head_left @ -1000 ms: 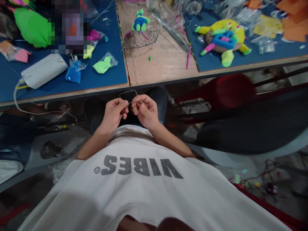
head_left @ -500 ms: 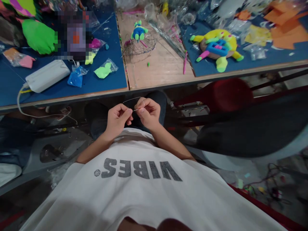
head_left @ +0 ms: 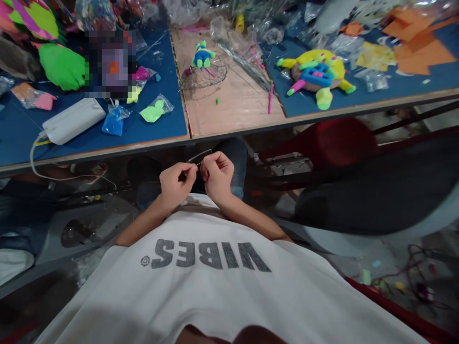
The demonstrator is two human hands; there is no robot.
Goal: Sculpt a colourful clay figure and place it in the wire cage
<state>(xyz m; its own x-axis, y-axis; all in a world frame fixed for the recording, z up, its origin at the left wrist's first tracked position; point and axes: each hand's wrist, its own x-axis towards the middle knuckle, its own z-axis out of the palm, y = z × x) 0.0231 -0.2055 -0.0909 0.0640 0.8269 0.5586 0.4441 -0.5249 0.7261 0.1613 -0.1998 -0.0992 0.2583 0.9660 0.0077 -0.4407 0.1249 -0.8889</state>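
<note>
Fingers on wire; cluttered table beyond

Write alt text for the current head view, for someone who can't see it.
A person's left hand and right hand pinch a thin bent wire above their lap, close to a cluttered table. On it are a small blue-and-green figure, a larger multicoloured figure and a white box with a cable.

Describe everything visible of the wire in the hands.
The wire looks thin, pale and metallic, bent, with a long far side and a corner by the right hand. That hand and the left hand pinch it, a short stretch showing between. It's held off the table, nearer the wearer. Fingers hide parts; ends can't be made out.
</note>
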